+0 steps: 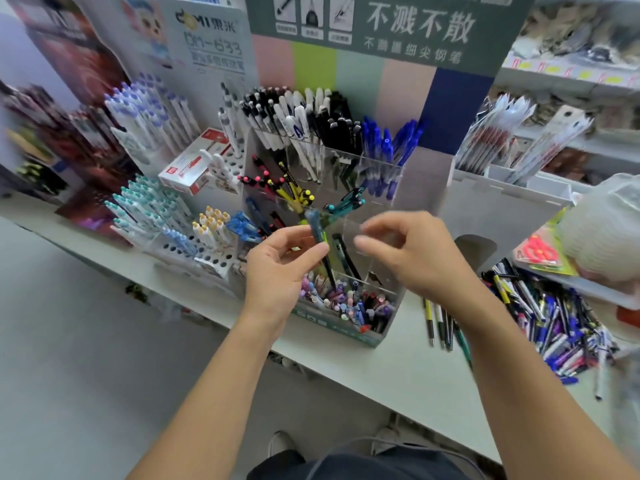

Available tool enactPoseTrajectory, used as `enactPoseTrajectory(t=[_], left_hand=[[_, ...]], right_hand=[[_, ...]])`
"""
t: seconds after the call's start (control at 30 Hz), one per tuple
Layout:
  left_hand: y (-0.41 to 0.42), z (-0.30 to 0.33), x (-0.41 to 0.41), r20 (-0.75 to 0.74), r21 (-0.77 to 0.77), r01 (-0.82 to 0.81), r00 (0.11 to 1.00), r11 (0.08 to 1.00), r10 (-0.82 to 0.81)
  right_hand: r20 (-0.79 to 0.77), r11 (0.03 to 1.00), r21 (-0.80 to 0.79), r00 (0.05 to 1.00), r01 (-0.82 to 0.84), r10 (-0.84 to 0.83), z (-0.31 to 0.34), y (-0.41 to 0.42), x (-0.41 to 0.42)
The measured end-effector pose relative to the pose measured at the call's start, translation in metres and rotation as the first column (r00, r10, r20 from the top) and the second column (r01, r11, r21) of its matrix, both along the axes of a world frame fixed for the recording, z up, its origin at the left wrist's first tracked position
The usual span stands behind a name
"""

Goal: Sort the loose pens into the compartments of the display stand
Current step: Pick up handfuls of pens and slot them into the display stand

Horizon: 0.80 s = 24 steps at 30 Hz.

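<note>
A tiered clear display stand (377, 168) holds white, black and blue pens in its back compartments, coloured ones lower down. My left hand (280, 268) pinches a pen with a blue-green top (317, 230), held upright over the stand's middle tier. To its right, over the same tier, my right hand (412, 251) hovers with fingers loosely curled and nothing visibly in it. A heap of loose pens (550, 317) lies on the shelf at the right, and a few single pens (443, 323) lie beside the stand.
Racks of white and teal pens (152, 209) and a red-and-white box (194, 161) stand on the shelf to the left. A grey cardboard display (502, 206) and packaged goods (540, 251) are on the right. The shelf's front edge (346, 372) runs diagonally.
</note>
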<state>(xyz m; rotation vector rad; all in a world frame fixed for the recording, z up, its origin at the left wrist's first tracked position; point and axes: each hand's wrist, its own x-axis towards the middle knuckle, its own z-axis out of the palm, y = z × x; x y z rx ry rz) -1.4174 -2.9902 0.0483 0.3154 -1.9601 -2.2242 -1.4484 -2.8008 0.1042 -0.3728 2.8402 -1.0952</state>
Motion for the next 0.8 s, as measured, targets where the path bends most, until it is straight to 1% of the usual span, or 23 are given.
enactPoseTrajectory(t=[0.03,0.07,0.13,0.23,0.27,0.33,0.4,0.43,0.5,0.57,0.63,0.7,0.8], left_hand=[[0.002,0.003,-0.001,-0.028,-0.067,0.046,0.998,0.997,-0.048],[0.004,0.005,-0.003,-0.049,-0.12,0.077,0.995,0.99,-0.084],[0.01,0.007,-0.007,-0.062,-0.175,0.092,0.993,0.98,-0.104],[0.018,0.008,-0.012,-0.069,-0.22,0.101,0.991,0.97,-0.118],[0.02,0.008,-0.013,-0.073,-0.249,0.106,0.989,0.963,-0.128],[0.02,0.004,-0.017,-0.047,-0.35,0.113,0.989,0.93,-0.138],[0.015,-0.006,-0.018,0.045,-0.488,0.112,0.994,0.866,-0.103],[0.011,-0.011,-0.017,0.113,-0.527,0.129,0.99,0.84,-0.082],[0.004,-0.024,-0.014,0.232,-0.54,0.161,0.972,0.826,-0.038],[-0.002,-0.035,-0.009,0.292,-0.554,0.147,0.956,0.819,0.026],[-0.005,-0.042,-0.006,0.331,-0.541,0.157,0.943,0.827,0.038],[-0.006,-0.048,-0.003,0.358,-0.502,0.192,0.934,0.843,0.001],[-0.008,-0.052,0.001,0.355,-0.492,0.236,0.933,0.838,-0.054]], right_hand=[[0.008,0.988,-0.147,0.999,-0.043,0.045,0.006,-0.004,-0.003],[0.014,0.969,-0.236,0.997,-0.071,0.077,0.01,-0.008,-0.007],[0.015,0.948,-0.303,0.995,-0.094,0.103,0.011,-0.014,-0.014],[0.001,0.928,-0.363,0.996,-0.086,0.093,0.009,-0.014,-0.017],[-0.033,0.92,-0.385,0.997,-0.072,0.065,0.008,-0.011,-0.017],[-0.133,0.897,-0.443,0.988,0.011,-0.078,0.007,-0.001,-0.016],[-0.234,0.865,-0.494,0.945,0.088,-0.23,0.009,0.015,-0.015],[-0.279,0.861,-0.497,0.92,0.109,-0.277,0.011,0.023,-0.015],[-0.325,0.879,-0.46,0.897,0.126,-0.299,0.012,0.03,-0.012],[-0.328,0.917,-0.385,0.914,0.103,-0.24,0.007,0.022,-0.011],[-0.312,0.959,-0.276,0.937,0.07,-0.158,-0.008,0.003,-0.012],[-0.254,0.987,-0.159,0.964,0.035,-0.075,-0.029,-0.017,-0.016],[-0.143,1.0,0.01,0.99,0.006,-0.004,-0.057,-0.033,-0.029]])
